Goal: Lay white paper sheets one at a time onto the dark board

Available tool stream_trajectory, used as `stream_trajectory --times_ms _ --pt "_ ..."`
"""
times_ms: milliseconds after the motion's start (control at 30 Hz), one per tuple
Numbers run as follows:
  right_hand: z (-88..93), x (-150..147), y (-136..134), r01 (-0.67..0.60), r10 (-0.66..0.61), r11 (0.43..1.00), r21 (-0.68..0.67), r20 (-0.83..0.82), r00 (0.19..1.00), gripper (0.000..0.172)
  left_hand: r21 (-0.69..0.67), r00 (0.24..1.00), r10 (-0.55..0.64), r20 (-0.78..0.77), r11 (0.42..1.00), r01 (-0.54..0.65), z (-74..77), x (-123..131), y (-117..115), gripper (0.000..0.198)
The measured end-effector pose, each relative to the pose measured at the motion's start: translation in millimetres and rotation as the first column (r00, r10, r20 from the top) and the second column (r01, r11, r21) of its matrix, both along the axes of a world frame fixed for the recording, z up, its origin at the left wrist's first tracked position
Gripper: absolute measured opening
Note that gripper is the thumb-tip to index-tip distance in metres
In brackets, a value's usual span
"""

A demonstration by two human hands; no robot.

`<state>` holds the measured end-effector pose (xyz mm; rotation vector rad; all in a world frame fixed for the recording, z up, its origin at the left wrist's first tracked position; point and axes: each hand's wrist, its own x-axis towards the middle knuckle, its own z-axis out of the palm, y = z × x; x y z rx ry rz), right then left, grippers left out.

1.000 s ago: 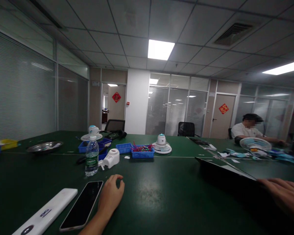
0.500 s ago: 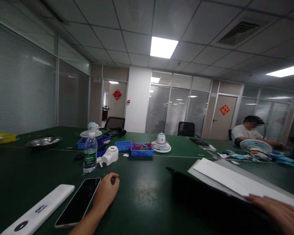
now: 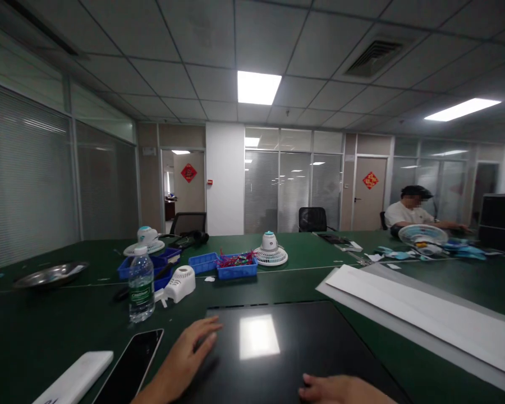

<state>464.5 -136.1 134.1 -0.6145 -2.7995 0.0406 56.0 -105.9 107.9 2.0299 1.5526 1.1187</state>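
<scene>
A black glossy panel [image 3: 303,336] lies flat on the green table, reflecting a ceiling light. My left hand [image 3: 189,356] is at the panel's left edge, thumb and fingers apart, with nothing in it. Over the panel's near part is my right hand [image 3: 340,389], its fingers curled; whether it grips anything cannot be made out. A black phone [image 3: 130,365] lies left of my left hand, and beyond it a white oblong device [image 3: 78,377]. White flat sheets [image 3: 421,314] rest to the right of the panel.
A water bottle [image 3: 142,286] and a white plastic housing [image 3: 180,283] stand at left. Behind are a blue tray [image 3: 238,271] of wires, a fan part [image 3: 270,251] and a metal dish [image 3: 53,275]. A person [image 3: 410,216] sits at the far right near a fan grille [image 3: 423,235].
The black panel has gone from raised and tilted at right to flat on the table. My right hand has moved left onto it. The view has turned slightly right.
</scene>
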Motion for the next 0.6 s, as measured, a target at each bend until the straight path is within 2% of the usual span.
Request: stream_trajectory --times_ms 33,100,133,167,233,300,367,500,600 --pt "-0.7 7.2 16.8 0.060 -0.061 0.996 -0.072 -0.012 0.998 0.037 -0.035 0.996 -0.053 -0.066 0.998 0.051 -0.1 3.4 -3.2 0.054" --pt "-4.2 31.7 56.4 0.313 -0.321 0.945 -0.098 -0.079 0.944 0.039 -0.120 0.964 -0.126 -0.236 0.988 0.099 0.5 8.2 -7.8 0.059" --pt "-8.0 47.7 77.4 0.470 -0.475 0.880 -0.077 -0.098 0.874 0.041 -0.158 0.937 -0.142 -0.320 0.983 0.095 1.5 9.3 -9.0 0.061" --pt "-13.5 64.9 97.7 0.619 -0.622 0.783 -0.066 -0.112 0.775 0.045 -0.186 0.908 -0.147 -0.392 0.979 0.078 2.8 9.5 -9.6 0.061" --pt "-29.2 98.3 132.3 0.752 -0.757 0.652 -0.094 -0.114 0.643 0.054 -0.203 0.871 -0.133 -0.472 0.978 0.039 5.8 7.6 -8.8 0.061" --pt "-48.2 124.2 155.6 0.826 -0.837 0.547 -0.137 -0.084 0.541 0.062 -0.208 0.855 -0.132 -0.502 0.978 0.029 7.5 3.2 -6.2 0.061" --pt "-65.7 139.6 169.1 0.856 -0.869 0.495 -0.152 -0.054 0.493 0.069 -0.207 0.851 -0.135 -0.508 0.978 0.032 6.6 -2.1 -2.8 0.061" --pt "-84.0 146.2 181.8 0.885 -0.892 0.451 -0.111 -0.016 0.452 0.075 -0.186 0.864 -0.117 -0.489 0.982 0.028 -1.6 -10.8 3.3 0.060" --pt "-84.5 142.8 185.8 0.901 -0.902 0.431 -0.055 -0.005 0.432 0.071 -0.128 0.870 -0.001 -0.494 0.989 -0.071 -8.2 -11.2 5.1 0.065"
